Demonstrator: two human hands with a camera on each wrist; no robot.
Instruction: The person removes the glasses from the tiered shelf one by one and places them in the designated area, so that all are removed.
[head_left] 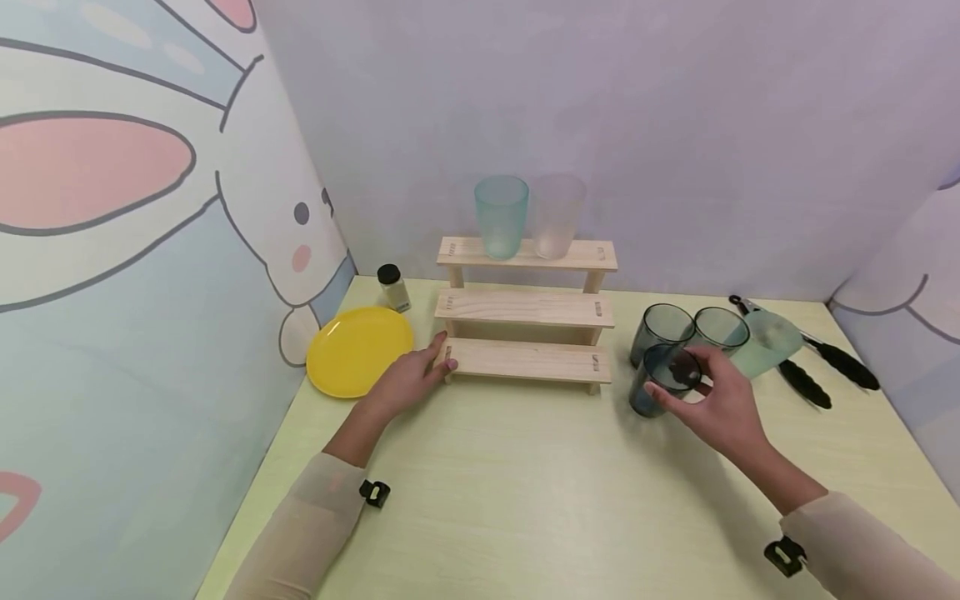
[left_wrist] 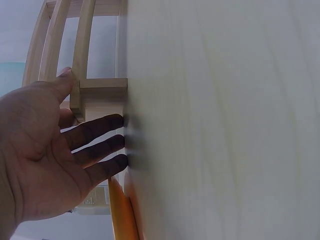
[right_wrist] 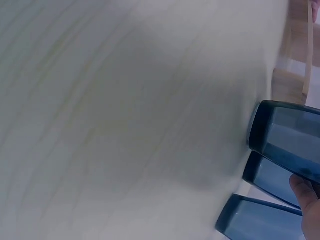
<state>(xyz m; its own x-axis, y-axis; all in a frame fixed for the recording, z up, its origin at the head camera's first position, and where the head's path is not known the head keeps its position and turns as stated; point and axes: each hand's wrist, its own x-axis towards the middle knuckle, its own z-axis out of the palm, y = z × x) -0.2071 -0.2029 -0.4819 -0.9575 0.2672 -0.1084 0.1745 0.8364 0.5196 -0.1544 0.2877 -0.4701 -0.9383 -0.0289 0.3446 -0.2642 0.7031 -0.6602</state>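
My right hand [head_left: 722,407] grips a dark blue glass [head_left: 651,392] near its rim, thumb at the front and fingers behind. Two more tinted glasses stand just behind it, one on the left [head_left: 660,327] and one on the right [head_left: 722,327]. In the right wrist view the held glass [right_wrist: 287,132] appears upright with its base close to the table. My left hand [head_left: 407,379] pinches the left end of the lowest step of a three-tier wooden rack [head_left: 525,358] between thumb and index finger. Its other fingers [left_wrist: 102,145] extend down to the tabletop.
A teal glass [head_left: 501,218] and a clear frosted glass [head_left: 557,218] stand on the top step. Left of the rack are a yellow plate [head_left: 360,352] and a black-capped jar [head_left: 394,289]. A pale green spatula [head_left: 768,333] and black-handled utensils [head_left: 843,362] lie at right.
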